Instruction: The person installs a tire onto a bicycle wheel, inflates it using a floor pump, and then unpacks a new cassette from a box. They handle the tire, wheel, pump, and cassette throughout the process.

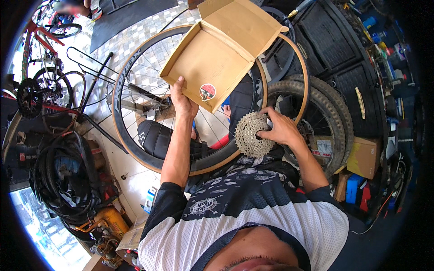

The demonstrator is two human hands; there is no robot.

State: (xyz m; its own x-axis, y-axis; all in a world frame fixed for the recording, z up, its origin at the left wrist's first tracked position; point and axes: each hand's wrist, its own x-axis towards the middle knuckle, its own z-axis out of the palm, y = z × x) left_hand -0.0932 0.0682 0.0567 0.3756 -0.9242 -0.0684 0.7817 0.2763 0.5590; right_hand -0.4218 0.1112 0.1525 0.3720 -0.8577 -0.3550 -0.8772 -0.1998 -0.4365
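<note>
My left hand (183, 99) is closed on the near left corner of an opened cardboard box (210, 58), thumb inside and the other fingers beneath it. Its lid is folded back on the far side, and a round red-and-white sticker (207, 92) lies inside. With my right hand (278, 128) I grip a silvery bicycle cassette (253, 135) at its right side, thumb toward the centre hole, teeth facing outward. Beneath both hands is a spoked bicycle wheel (121, 97) with a black rim and tan tyre edge, partly hidden by the box and my arms.
On the right, knobby tyres (337, 108) lean by dark cabinet drawers (330, 31) and a cardboard carton (364, 156). Coiled black tyres (68, 176) hang at the left, below a red bicycle frame (43, 40). Tools and bottles line the far right.
</note>
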